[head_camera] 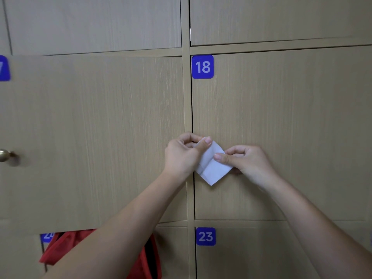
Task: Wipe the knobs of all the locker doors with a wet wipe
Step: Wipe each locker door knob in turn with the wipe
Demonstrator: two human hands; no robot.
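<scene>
A folded white wet wipe (pixel 213 169) is held between both hands in front of locker door 18 (pixel 281 127). My left hand (pixel 184 155) pinches its upper left corner between thumb and curled fingers. My right hand (pixel 244 160) pinches its right edge with thumb on top. A brass knob (pixel 5 155) shows at the far left on the door of the neighbouring locker (pixel 90 137). No knob of door 18 is visible; the hands and wipe may cover it.
Wood-grain locker doors fill the view, with blue number plates 18 (pixel 202 67) and 23 (pixel 205 236). The left door stands slightly ajar. A red bag (pixel 60 248) hangs out of the lower left locker behind my left forearm.
</scene>
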